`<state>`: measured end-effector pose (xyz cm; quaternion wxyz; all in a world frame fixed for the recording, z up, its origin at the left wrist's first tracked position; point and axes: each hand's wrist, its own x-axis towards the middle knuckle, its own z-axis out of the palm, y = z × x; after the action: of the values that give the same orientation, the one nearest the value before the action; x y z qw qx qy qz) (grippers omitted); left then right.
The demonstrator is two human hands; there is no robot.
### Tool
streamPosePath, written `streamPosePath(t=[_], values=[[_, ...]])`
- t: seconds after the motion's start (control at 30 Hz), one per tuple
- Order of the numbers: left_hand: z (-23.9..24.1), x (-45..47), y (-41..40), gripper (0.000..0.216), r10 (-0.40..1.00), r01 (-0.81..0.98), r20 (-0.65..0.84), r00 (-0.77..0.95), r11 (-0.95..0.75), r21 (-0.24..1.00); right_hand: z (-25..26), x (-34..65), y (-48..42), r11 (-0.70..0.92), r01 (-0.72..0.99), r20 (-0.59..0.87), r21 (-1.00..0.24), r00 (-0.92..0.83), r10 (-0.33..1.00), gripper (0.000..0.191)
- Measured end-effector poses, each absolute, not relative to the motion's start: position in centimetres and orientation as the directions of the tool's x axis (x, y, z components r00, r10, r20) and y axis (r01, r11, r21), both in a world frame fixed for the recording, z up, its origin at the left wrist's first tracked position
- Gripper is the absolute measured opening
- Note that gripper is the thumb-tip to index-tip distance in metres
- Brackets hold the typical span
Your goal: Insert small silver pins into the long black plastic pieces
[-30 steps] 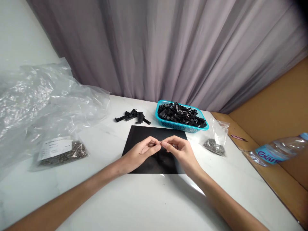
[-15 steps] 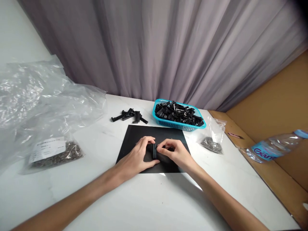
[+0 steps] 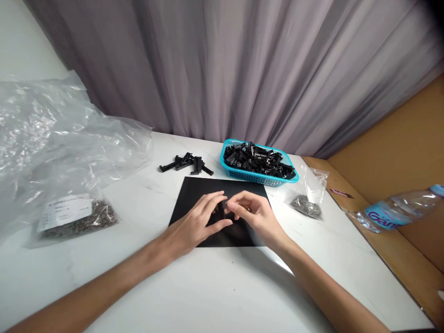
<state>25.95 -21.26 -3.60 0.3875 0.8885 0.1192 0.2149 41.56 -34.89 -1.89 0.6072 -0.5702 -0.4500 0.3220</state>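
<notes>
Fingers (image 3: 211, 203) of our left hand (image 3: 194, 223) arch apart around a black part (image 3: 221, 212) at mid-frame; we cannot tell whether they grip it. Our right hand (image 3: 260, 215) pinches narrowly just beside it, and we cannot tell what it holds. The part's long axis runs roughly up and down the frame, over the black mat (image 3: 194, 188). We read "Gam" on the bottle (image 3: 388, 216) at right; the bag label (image 3: 65, 211) at lower left is too blurred.
</notes>
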Motion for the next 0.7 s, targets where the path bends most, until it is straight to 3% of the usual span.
streamPosePath(t=[0.13, 0.23, 0.5, 0.7], values=[[-3.6, 25.9, -21.1, 0.063, 0.376, 0.021, 0.297, 0.878, -0.649, 0.760, -1.7, 41.7, -35.0, 0.107, 0.189, 0.182, -0.976, 0.448, 0.875, 0.022], [-3.8, 25.7, -20.6, 0.077, 0.351, 0.003, 0.317, 0.881, -0.675, 0.738, -1.4, 42.0, -35.1, 0.096, 0.141, 0.147, -0.985, 0.413, 0.899, 0.024], [-3.9, 25.7, -20.2, 0.067, 0.266, -0.224, 0.558, 0.786, -0.719, 0.658, -1.2, 42.2, -35.3, 0.070, 0.110, 0.102, -0.991, 0.318, 0.942, 0.025], [-3.3, 25.8, -20.4, 0.075, 0.168, -0.282, 0.620, 0.767, -0.780, 0.559, -0.9, 42.0, -35.7, 0.066, 0.153, 0.109, -0.986, 0.293, 0.950, 0.021]])
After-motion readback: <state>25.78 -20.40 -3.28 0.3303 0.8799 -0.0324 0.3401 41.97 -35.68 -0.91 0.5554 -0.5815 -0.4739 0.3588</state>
